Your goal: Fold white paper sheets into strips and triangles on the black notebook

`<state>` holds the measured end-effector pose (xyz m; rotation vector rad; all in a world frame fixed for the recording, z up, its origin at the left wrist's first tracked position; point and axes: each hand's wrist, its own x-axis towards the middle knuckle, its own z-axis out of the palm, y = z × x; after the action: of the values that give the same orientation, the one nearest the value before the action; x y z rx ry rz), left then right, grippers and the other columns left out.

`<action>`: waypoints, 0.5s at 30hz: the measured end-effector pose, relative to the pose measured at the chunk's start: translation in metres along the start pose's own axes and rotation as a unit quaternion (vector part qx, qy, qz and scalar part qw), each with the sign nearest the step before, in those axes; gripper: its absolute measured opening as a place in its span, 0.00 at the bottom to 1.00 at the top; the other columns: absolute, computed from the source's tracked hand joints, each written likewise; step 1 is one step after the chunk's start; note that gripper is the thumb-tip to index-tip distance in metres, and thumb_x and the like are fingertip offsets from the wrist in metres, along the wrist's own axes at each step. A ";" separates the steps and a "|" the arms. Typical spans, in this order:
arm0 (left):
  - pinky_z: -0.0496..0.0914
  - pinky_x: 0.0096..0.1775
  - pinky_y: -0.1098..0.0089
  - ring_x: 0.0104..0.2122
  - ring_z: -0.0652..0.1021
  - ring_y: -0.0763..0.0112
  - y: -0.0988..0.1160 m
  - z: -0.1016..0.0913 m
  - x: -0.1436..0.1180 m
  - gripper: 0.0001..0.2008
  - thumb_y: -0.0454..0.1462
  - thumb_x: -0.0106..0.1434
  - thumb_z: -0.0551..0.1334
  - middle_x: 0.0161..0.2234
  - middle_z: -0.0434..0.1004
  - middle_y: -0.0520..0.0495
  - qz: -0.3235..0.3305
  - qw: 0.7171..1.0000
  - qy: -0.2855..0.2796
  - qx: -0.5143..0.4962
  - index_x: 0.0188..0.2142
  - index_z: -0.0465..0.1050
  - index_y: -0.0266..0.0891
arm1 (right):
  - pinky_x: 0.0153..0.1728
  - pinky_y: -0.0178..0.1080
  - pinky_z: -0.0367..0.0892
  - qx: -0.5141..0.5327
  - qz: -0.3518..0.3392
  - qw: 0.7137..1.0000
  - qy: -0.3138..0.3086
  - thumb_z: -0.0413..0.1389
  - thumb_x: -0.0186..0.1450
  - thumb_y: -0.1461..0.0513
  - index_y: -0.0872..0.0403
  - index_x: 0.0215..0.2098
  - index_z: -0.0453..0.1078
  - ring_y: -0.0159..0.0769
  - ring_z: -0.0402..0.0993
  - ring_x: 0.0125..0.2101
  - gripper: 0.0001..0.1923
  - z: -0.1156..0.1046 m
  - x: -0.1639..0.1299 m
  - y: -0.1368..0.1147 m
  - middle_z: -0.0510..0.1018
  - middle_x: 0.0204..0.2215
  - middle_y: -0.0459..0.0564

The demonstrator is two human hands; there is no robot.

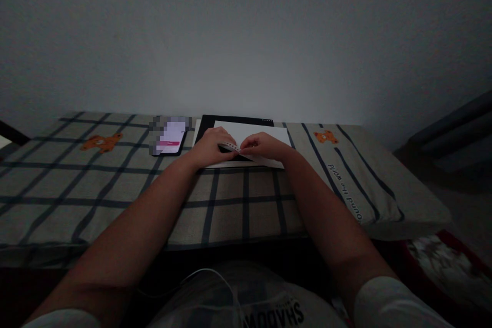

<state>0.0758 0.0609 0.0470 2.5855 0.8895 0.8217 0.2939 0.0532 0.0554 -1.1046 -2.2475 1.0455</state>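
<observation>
A white sheet of paper [251,129] with a row of small holes along one edge lies partly over a black cover or board [209,122]. My left hand [212,145] is closed at the sheet's left side, thumb and fingers pinching its punched edge, which curls up. Close beside it, my right hand [266,145] has its fingers bent together on the same sheet, near the punched edge. The fingertips almost meet. Under the black piece, a pale edge shows toward me. Part of the sheet is hidden behind my hands.
Left of the sheet lies a phone [171,136] with its screen lit. A checked cloth [226,205] with orange bear figures covers the table, which backs onto a grey wall [246,36]. A white cable [207,269] hangs over my lap below the front edge.
</observation>
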 end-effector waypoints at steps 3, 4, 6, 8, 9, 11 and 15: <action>0.66 0.46 0.63 0.39 0.75 0.65 -0.003 0.001 0.000 0.07 0.42 0.57 0.64 0.33 0.80 0.50 0.021 0.999 -0.003 0.030 0.31 0.79 0.43 | 0.38 0.37 0.64 0.008 -0.003 1.000 0.005 0.59 0.59 0.54 0.56 0.36 0.76 0.33 0.72 0.33 0.14 0.002 0.002 0.003 0.79 0.33 0.50; 0.66 0.45 0.64 0.39 0.76 0.65 -0.004 0.002 0.000 0.07 0.42 0.57 0.63 0.32 0.80 0.50 0.022 0.999 -0.001 0.033 0.31 0.79 0.43 | 0.38 0.37 0.64 0.009 -0.007 1.000 0.005 0.59 0.59 0.53 0.56 0.36 0.76 0.33 0.72 0.33 0.15 0.003 0.002 0.004 0.79 0.33 0.50; 0.66 0.44 0.65 0.37 0.76 0.66 -0.006 0.003 0.001 0.07 0.42 0.57 0.63 0.31 0.80 0.50 0.028 0.999 -0.004 0.033 0.30 0.79 0.43 | 0.36 0.37 0.64 0.004 -0.017 1.000 0.002 0.58 0.59 0.53 0.57 0.36 0.75 0.32 0.71 0.32 0.15 0.004 0.004 0.007 0.78 0.32 0.49; 0.67 0.42 0.66 0.35 0.76 0.67 -0.007 0.003 0.002 0.06 0.41 0.57 0.63 0.30 0.80 0.51 0.040 0.999 -0.007 0.031 0.30 0.79 0.43 | 0.35 0.36 0.63 -0.005 -0.025 1.000 -0.002 0.57 0.60 0.53 0.57 0.36 0.75 0.32 0.71 0.31 0.15 0.006 0.005 0.008 0.78 0.31 0.49; 0.67 0.41 0.66 0.35 0.76 0.67 -0.007 0.003 0.002 0.06 0.41 0.57 0.63 0.29 0.79 0.51 0.044 0.999 -0.007 0.029 0.30 0.79 0.43 | 0.35 0.36 0.63 -0.007 -0.026 1.000 -0.001 0.57 0.60 0.53 0.57 0.35 0.75 0.32 0.70 0.31 0.15 0.006 0.005 0.008 0.78 0.31 0.48; 0.67 0.41 0.66 0.34 0.76 0.67 -0.008 0.002 0.002 0.07 0.41 0.57 0.63 0.29 0.79 0.51 0.045 0.999 -0.004 0.027 0.29 0.79 0.43 | 0.35 0.36 0.63 -0.003 -0.027 1.000 0.005 0.57 0.60 0.53 0.57 0.36 0.75 0.32 0.71 0.32 0.15 0.005 0.004 0.007 0.78 0.31 0.49; 0.66 0.43 0.65 0.36 0.75 0.66 -0.007 0.001 0.001 0.08 0.42 0.57 0.63 0.32 0.79 0.49 0.023 0.999 0.009 0.029 0.31 0.79 0.42 | 0.39 0.38 0.64 0.018 -0.008 1.000 0.000 0.59 0.59 0.54 0.56 0.37 0.76 0.33 0.72 0.34 0.14 0.001 0.002 0.005 0.79 0.35 0.50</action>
<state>0.0732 0.0667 0.0435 2.6617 0.8753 0.8439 0.2951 0.0563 0.0509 -1.0697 -2.2258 1.0752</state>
